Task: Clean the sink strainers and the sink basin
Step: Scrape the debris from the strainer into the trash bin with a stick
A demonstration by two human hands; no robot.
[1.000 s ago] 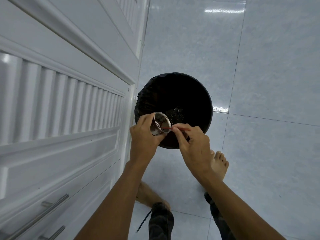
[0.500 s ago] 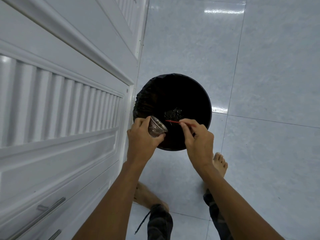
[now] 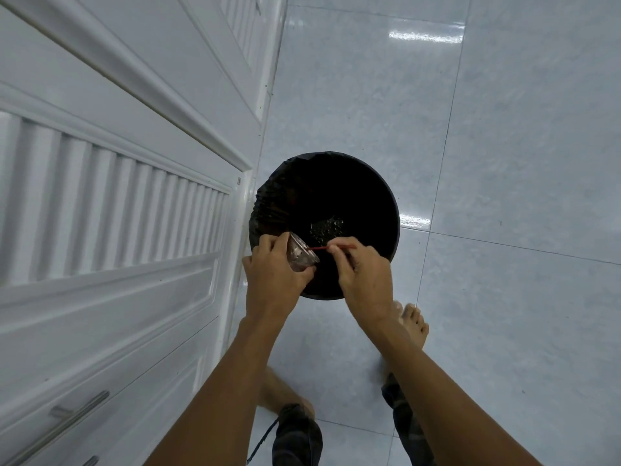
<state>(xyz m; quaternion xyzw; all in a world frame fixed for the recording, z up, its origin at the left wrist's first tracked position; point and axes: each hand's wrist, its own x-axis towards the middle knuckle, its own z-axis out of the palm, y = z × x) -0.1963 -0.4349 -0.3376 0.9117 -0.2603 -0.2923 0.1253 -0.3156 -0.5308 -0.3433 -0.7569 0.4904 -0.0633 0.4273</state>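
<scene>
My left hand point(image 3: 274, 268) grips a small perforated metal sink strainer point(image 3: 300, 256), tilted on its side over the near rim of a black lined waste bin point(image 3: 386, 203). My right hand point(image 3: 364, 275) pinches a thin red stick point(image 3: 331, 247) whose tip reaches the strainer's open rim. A patch of dark wet debris point(image 3: 326, 227) lies inside the bin. The sink basin is out of view.
White cabinet doors point(image 3: 127, 203) with metal bar handles point(image 3: 79, 410) run along the left, close to the bin. Pale glossy floor tiles point(image 3: 504, 163) spread to the right. My bare feet point(image 3: 413, 322) stand just behind the bin.
The strainer has tilted further, its mouth turning from facing me towards the bin. The red stick drew out of it, then its tip came back to the rim.
</scene>
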